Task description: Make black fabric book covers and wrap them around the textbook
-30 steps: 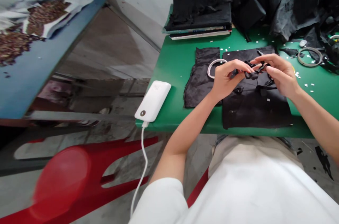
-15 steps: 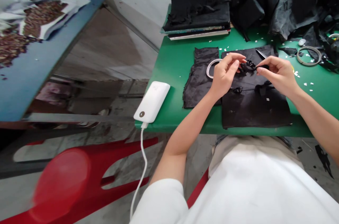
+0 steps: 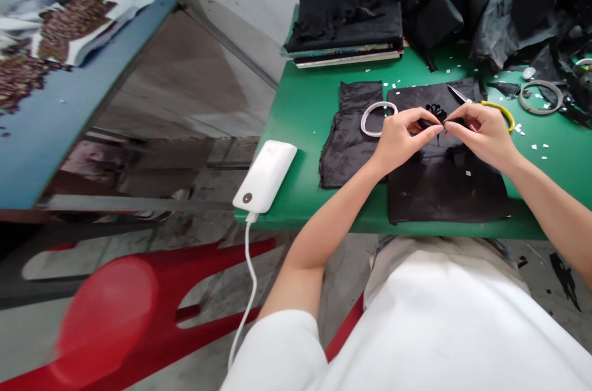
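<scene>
Fingertips nearly meeting, my left hand [image 3: 403, 135] and my right hand [image 3: 483, 132] pinch a small black looped fabric piece [image 3: 435, 111] between them. Its loops stand up behind the fingers; the rest is mostly hidden. Both hands are over a dark folded cloth [image 3: 444, 193] on the green table. Scissors with yellow handles [image 3: 502, 110] lie just behind my right hand, their blades pointing up and left. A pale tape roll [image 3: 365, 119] rests beside my left hand on another black cloth piece [image 3: 340, 160].
A white power bank [image 3: 266, 176] with a cable sits at the green table's left edge [image 3: 305, 107]. Stacked books under black cloth [image 3: 346, 18] stand behind. A second tape roll [image 3: 540, 110] and black scraps lie right. A red chair [image 3: 111, 311] is at lower left.
My hands have drawn together and slightly down, so the fingertips almost touch at the black piece. More of the yellow scissor handle and the pale tape roll now shows.
</scene>
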The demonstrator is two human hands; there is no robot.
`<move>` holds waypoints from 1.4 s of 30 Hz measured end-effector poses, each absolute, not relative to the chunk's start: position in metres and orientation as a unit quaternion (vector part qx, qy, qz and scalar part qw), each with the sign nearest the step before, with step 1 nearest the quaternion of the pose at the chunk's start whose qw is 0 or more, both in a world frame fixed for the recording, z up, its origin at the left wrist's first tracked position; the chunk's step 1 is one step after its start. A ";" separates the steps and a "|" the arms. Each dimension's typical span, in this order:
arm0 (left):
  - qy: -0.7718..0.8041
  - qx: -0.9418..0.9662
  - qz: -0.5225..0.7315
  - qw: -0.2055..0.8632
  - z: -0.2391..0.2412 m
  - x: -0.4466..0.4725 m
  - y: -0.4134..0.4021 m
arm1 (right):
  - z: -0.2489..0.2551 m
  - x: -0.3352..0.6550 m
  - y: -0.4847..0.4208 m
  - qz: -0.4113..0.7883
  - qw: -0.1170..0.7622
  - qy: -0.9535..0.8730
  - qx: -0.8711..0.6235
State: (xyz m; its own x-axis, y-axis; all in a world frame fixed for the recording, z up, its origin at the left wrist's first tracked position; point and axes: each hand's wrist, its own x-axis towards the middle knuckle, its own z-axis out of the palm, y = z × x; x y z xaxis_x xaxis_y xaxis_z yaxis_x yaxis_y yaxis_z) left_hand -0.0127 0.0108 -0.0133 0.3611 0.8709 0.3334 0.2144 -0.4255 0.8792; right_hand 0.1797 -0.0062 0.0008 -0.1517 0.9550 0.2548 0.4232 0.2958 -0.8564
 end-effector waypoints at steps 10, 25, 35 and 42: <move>0.387 0.735 0.404 0.384 -0.017 -0.017 0.015 | 0.000 0.181 -0.006 0.335 0.399 -0.688 -0.505; 0.393 0.720 0.493 0.290 -0.011 -0.031 0.026 | -0.004 0.199 0.011 0.340 0.440 -0.619 -0.555; 0.418 0.731 0.483 0.240 -0.008 -0.032 0.024 | -0.014 0.221 0.018 0.106 0.148 -0.766 -0.616; 0.418 0.732 0.473 0.256 -0.009 -0.029 0.023 | -0.021 0.234 0.023 0.112 0.114 -0.769 -0.618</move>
